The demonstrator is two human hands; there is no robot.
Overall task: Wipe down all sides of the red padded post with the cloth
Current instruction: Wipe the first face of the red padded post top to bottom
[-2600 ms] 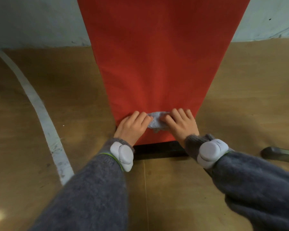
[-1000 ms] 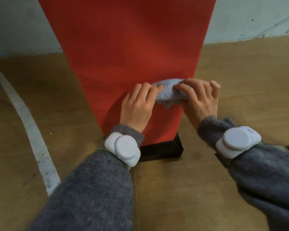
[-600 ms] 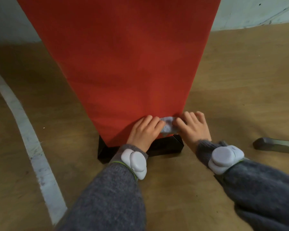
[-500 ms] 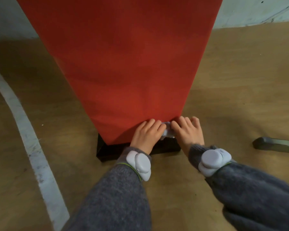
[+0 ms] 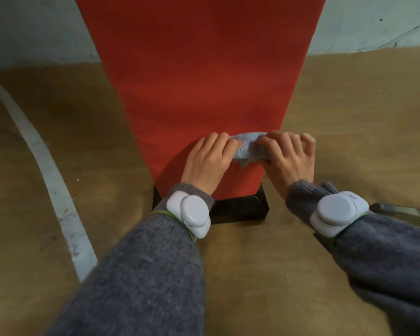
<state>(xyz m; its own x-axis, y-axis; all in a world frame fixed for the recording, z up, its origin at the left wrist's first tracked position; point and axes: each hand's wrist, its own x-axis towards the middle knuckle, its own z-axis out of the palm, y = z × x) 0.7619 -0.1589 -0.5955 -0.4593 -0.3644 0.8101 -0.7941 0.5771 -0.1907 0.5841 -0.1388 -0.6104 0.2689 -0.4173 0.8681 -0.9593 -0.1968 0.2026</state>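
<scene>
Pressing cloth (image 5: 249,149) between both hands' fingers (image 5: 224,141), against red post (image 5: 204,81)

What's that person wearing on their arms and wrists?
The left sleeve and right sleeve are fuzzy grey knit, reaching the wrists. Over each cuff sits a white gadget shaped like two overlapping discs: left gadget, right gadget. A thin green band edges the left one. The left hand and right hand wear no gloves.
</scene>
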